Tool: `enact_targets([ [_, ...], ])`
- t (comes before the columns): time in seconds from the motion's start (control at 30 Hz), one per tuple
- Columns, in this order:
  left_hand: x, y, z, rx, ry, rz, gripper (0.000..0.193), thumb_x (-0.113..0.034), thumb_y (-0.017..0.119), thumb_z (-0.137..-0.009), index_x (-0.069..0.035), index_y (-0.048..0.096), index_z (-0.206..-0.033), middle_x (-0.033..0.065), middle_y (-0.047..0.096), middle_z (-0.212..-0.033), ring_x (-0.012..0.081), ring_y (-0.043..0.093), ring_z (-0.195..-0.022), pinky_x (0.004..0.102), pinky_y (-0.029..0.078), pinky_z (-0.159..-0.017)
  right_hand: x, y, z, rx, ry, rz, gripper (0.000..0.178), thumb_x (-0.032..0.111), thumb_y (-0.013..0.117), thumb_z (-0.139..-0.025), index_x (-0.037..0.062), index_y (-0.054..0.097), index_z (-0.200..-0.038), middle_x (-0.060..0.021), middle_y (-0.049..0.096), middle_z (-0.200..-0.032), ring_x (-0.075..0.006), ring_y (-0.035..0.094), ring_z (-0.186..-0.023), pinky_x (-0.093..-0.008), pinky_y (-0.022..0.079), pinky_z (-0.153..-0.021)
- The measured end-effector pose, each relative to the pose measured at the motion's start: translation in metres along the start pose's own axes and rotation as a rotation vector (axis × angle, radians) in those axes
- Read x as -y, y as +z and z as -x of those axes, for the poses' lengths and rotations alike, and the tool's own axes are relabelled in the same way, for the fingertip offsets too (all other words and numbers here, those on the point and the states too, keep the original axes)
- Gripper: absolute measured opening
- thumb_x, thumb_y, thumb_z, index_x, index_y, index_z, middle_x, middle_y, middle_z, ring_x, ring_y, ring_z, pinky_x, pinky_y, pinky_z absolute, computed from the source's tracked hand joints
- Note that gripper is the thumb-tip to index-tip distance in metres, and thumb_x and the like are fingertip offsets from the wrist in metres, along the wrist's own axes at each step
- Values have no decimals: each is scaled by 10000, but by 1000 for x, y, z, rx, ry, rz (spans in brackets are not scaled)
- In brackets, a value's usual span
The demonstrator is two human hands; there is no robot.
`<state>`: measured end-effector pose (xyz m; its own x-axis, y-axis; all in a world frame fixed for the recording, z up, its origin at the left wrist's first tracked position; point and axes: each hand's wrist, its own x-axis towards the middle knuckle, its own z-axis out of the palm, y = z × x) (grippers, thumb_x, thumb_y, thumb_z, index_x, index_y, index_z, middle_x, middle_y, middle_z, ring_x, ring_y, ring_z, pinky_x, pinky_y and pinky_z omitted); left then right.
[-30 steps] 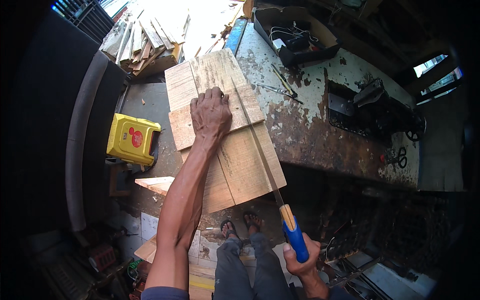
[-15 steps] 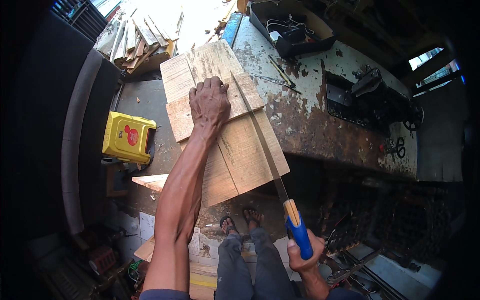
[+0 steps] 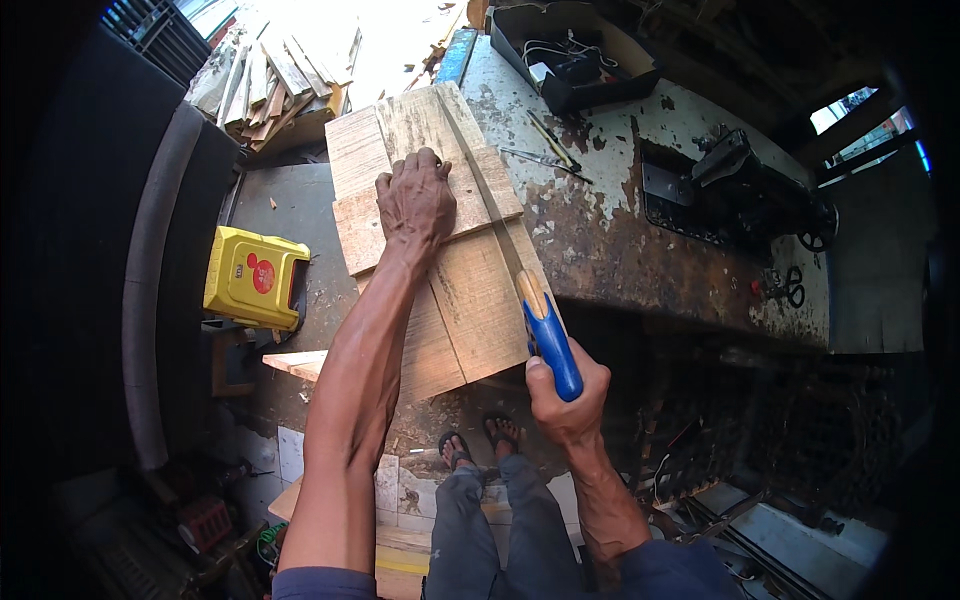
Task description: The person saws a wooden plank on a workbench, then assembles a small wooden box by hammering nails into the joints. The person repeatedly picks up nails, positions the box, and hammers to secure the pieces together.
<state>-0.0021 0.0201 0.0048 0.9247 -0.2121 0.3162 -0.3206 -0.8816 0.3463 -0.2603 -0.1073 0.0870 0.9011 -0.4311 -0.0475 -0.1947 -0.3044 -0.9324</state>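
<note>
A panel of joined pale wooden boards (image 3: 462, 305) lies tilted in front of me, with a wooden plank (image 3: 358, 228) across its middle. My left hand (image 3: 417, 205) bears down on this plank, its fingers curled over the far edge. My right hand (image 3: 574, 402) is closed round the blue and wood-coloured handle of a handsaw (image 3: 549, 345). The saw's long blade runs away from me along the right part of the panel, over the plank, its tip near the panel's far edge. Whether the teeth are in the wood, I cannot tell.
A worn table (image 3: 620, 250) with a sewing machine (image 3: 740, 175) stands to the right; a dark box of cables (image 3: 570, 60) and a yellow cutter (image 3: 555, 142) lie on it. On the left are a yellow container (image 3: 245, 275) and a pile of wood strips (image 3: 280, 85). My sandalled feet stand below.
My right hand has pushed the handsaw forward, away from me and slightly left, so its handle is now over the panel's near right edge. My left hand stays on the plank.
</note>
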Motion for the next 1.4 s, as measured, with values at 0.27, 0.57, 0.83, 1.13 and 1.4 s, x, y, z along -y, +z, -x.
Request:
enact_targets([
  [0.27,0,-1,-1,23,4,-4,270,-295,507,-1041,-38,593,-1046,154,653,-1032,324,600,-1027,488,386,-959,0,-53,114,17,-63,77,301,156,631,-814,-89,718,-966,-84,642,-642,-137,662,-555,-284,541,-571],
  [0.57,-3,-4,-14,51,-35,-15,262,-287,504,-1043,-44,596,-1076,159,660,-1078,309,606,-1076,486,391,-972,-16,-60,141,-35,-102,49,172,151,635,-796,-20,658,-800,-79,610,-594,-143,640,-519,-306,488,-501],
  [0.83,13,5,0,31,-38,6,272,-296,498,-1045,-44,601,-1052,161,658,-1063,332,605,-1057,483,392,-947,-17,-41,123,-11,-66,55,130,112,630,-824,-13,629,-786,-48,582,-593,-135,560,-484,-319,462,-494],
  [1.13,15,2,-10,-9,-40,-8,286,-303,496,-1049,-34,585,-1091,160,641,-1059,322,594,-1045,486,381,-956,-17,-16,61,33,-39,47,151,140,618,-827,-10,633,-827,12,562,-646,-101,517,-537,-293,435,-529],
  [1.4,7,3,-13,37,-6,-2,274,-298,503,-1047,-38,581,-1083,161,641,-1040,320,596,-1034,485,384,-955,-9,-23,36,64,22,80,260,79,586,-786,-55,711,-970,-62,585,-597,-132,587,-509,-299,487,-524],
])
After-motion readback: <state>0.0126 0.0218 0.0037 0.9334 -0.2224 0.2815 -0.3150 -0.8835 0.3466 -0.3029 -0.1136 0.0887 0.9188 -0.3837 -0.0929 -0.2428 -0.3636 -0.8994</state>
